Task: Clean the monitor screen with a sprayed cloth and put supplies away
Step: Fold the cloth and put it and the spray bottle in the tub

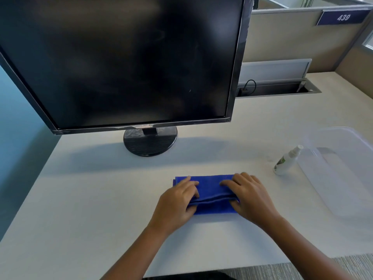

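Observation:
A folded blue cloth (210, 188) lies flat on the white desk (101, 199) in front of me. My left hand (177, 201) pinches its left end between thumb and fingers, and my right hand (248, 195) grips its right end the same way. A fold ridge runs across the cloth between my hands. The black monitor (121, 57) stands behind on a round base (150, 142), its dark screen showing faint smears. A small white spray bottle (286, 160) stands upright to the right of the cloth, untouched.
A clear plastic bin (343, 170) sits at the desk's right edge, just beside the bottle. Behind the monitor, an open cable tray (278, 88) is set into the desk. Cubicle partitions with a sign reading 439 (343, 17) rise at the back right.

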`<move>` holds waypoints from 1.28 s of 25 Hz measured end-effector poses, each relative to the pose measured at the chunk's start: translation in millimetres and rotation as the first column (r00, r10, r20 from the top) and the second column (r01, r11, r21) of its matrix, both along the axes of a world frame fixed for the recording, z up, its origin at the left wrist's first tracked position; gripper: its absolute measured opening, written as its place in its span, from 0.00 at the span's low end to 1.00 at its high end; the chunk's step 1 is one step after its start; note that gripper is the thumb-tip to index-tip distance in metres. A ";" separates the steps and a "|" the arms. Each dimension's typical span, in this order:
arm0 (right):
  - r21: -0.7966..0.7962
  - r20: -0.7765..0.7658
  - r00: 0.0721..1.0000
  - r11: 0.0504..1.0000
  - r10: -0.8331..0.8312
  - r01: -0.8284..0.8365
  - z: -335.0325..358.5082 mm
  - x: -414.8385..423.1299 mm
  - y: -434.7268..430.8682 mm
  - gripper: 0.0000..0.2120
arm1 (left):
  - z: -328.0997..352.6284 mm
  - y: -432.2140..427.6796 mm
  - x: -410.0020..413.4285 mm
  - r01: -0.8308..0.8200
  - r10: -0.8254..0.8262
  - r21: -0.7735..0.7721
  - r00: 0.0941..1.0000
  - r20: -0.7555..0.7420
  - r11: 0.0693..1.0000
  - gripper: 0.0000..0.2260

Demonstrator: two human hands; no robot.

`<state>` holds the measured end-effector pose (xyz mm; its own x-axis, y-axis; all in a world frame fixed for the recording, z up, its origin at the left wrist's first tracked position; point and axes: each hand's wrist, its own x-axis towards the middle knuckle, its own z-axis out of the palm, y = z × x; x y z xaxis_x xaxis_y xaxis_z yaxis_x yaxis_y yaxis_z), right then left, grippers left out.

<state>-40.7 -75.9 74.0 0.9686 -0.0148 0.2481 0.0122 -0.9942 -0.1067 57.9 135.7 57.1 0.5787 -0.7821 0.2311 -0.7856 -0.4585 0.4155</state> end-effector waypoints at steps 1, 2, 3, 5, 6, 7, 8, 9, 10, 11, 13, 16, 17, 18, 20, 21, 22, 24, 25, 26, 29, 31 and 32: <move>0.003 -0.038 0.999 1.000 0.008 -0.008 -5.2 -6.5 1.9 0.23 | -6.5 3.7 -4.8 0.007 -0.006 0.027 1.000 -0.022 1.000 0.08; -0.002 -0.089 0.996 1.000 0.018 -0.019 -10.1 -13.2 4.0 0.22 | -11.9 6.6 -9.1 0.019 -0.016 0.065 0.999 -0.050 0.998 0.09; -0.009 -0.141 0.990 1.000 0.028 -0.030 -14.1 -19.4 6.0 0.21 | -16.2 9.5 -12.5 0.037 -0.029 0.106 0.997 -0.077 0.994 0.12; -0.003 -0.205 0.978 1.000 0.026 -0.027 -17.9 -26.4 7.9 0.20 | -18.3 12.0 -14.4 0.050 -0.038 0.138 0.995 -0.087 0.989 0.17; 0.019 -0.198 0.980 1.000 0.011 -0.007 -16.9 -26.4 8.2 0.20 | -15.2 10.6 -13.3 0.040 -0.031 0.117 0.997 -0.070 0.992 0.18; 0.047 -0.162 0.987 0.999 -0.013 0.021 -15.0 -23.4 9.2 0.20 | -10.8 7.2 -11.7 0.021 -0.019 0.071 0.999 -0.041 0.997 0.18; 0.072 -0.111 0.993 0.996 -0.039 0.047 -12.9 -18.3 11.4 0.20 | -6.7 1.0 -10.1 -0.001 0.001 0.003 1.000 -0.001 1.000 0.17; 0.092 -0.060 0.996 0.993 -0.064 0.069 -11.3 -10.3 15.5 0.19 | -3.3 -8.1 -8.2 -0.025 0.028 -0.073 0.999 0.040 0.997 0.16; 0.102 -0.019 0.996 0.991 -0.085 0.086 -10.1 -1.0 21.8 0.17 | -1.3 -19.1 -6.5 -0.048 0.057 -0.135 0.996 0.063 0.990 0.16; 0.105 -0.006 0.995 0.990 -0.095 0.096 -11.3 8.4 28.8 0.16 | -1.1 -30.6 -5.5 -0.070 0.081 -0.161 0.995 0.060 0.984 0.17; 0.077 -0.130 0.988 0.993 -0.080 0.091 -20.9 22.4 42.6 0.21 | -9.0 -47.8 -6.5 -0.115 0.115 -0.097 0.993 -0.010 0.989 0.20; -0.060 -0.320 0.942 0.995 -0.098 0.083 -39.4 20.5 46.0 0.27 | -36.5 -46.5 -7.6 -0.152 0.153 0.092 0.988 -0.002 0.984 0.25; -0.078 -0.313 0.942 0.992 -0.121 0.102 -40.5 16.4 44.1 0.27 | -43.6 -40.9 -7.7 -0.148 0.143 0.122 0.989 0.043 0.981 0.26; -0.075 -0.294 0.946 0.990 -0.139 0.122 -40.0 12.6 42.5 0.27 | -47.2 -35.7 -7.7 -0.138 0.129 0.135 0.989 0.075 0.981 0.26; -0.042 -0.296 0.943 0.989 -0.151 0.145 -39.2 7.0 37.5 0.29 | -50.3 -28.9 -7.2 -0.131 0.116 0.148 0.987 0.110 0.980 0.26; -0.035 -0.304 0.939 0.987 -0.161 0.158 -41.0 3.9 34.1 0.31 | -51.7 -26.8 -7.0 -0.137 0.119 0.152 0.985 0.125 0.979 0.26; -0.038 -0.308 0.932 0.982 -0.189 0.187 -42.4 1.1 30.4 0.32 | -52.5 -25.2 -7.1 -0.146 0.125 0.157 0.983 0.134 0.977 0.26; -0.057 -0.342 0.899 0.961 -0.273 0.270 -43.1 -3.9 20.6 0.35 | -52.1 -24.9 -7.8 -0.160 0.141 0.155 0.981 0.130 0.975 0.25; -0.061 -0.367 0.876 0.948 -0.311 0.311 -42.9 -5.8 15.7 0.34 | -51.9 -25.1 -8.6 -0.166 0.148 0.154 0.981 0.125 0.974 0.26; -0.047 -0.387 0.858 0.936 -0.339 0.349 -42.5 -6.5 11.9 0.33 | -51.7 -25.3 -9.6 -0.171 0.153 0.153 0.980 0.125 0.973 0.25; 0.054 -0.440 0.825 0.907 -0.354 0.417 -36.5 -2.7 4.6 0.36 | -52.4 -27.0 -10.8 -0.178 0.159 0.149 0.978 0.133 0.973 0.25; 0.155 -0.483 0.819 0.890 -0.311 0.429 -29.3 4.9 -1.9 0.41 | -52.7 -27.9 -10.1 -0.179 0.160 0.141 0.978 0.135 0.974 0.25; 0.202 -0.512 0.808 0.872 -0.293 0.445 -25.0 8.5 -6.3 0.44 | -53.0 -28.2 -9.7 -0.177 0.158 0.139 0.978 0.135 0.974 0.25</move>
